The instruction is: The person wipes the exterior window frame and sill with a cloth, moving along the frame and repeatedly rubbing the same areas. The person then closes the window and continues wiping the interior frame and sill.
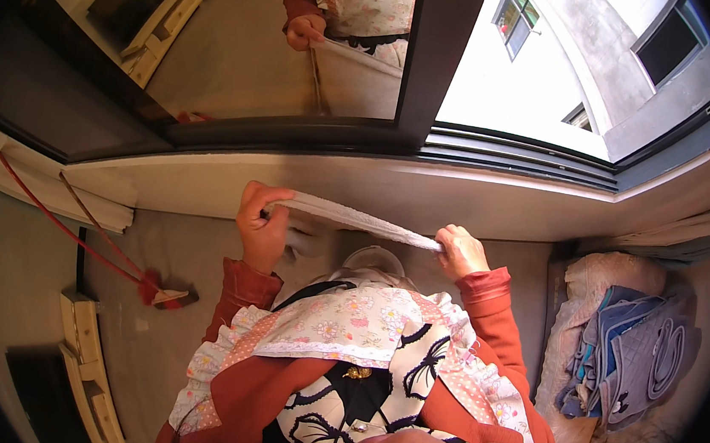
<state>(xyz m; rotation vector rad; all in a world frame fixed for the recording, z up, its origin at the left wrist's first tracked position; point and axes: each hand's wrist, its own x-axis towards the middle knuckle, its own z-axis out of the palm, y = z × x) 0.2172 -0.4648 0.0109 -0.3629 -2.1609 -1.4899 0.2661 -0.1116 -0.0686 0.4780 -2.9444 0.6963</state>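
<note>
A pale cloth [363, 221] is stretched between my two hands, in front of the wall below the window. My left hand [262, 225] grips one end, with the thumb and fingers closed on it. The other end is pinched in my right hand [460, 252], which sits slightly lower. Seen nearly edge-on, the cloth makes a narrow band that slopes down to the right. Both forearms are in rust-red sleeves, and I wear a flowered apron [337, 322] with ruffled edges. Under the cloth, a round white rim [375, 260] shows partly behind the apron.
A dark-framed window [420, 74] spans the far side, its left pane reflecting the room and its right side showing buildings. Folded blue-grey textiles [642, 352] are piled at the right. On the left are a red-handled broom [162, 288] and a low wooden cabinet [89, 367].
</note>
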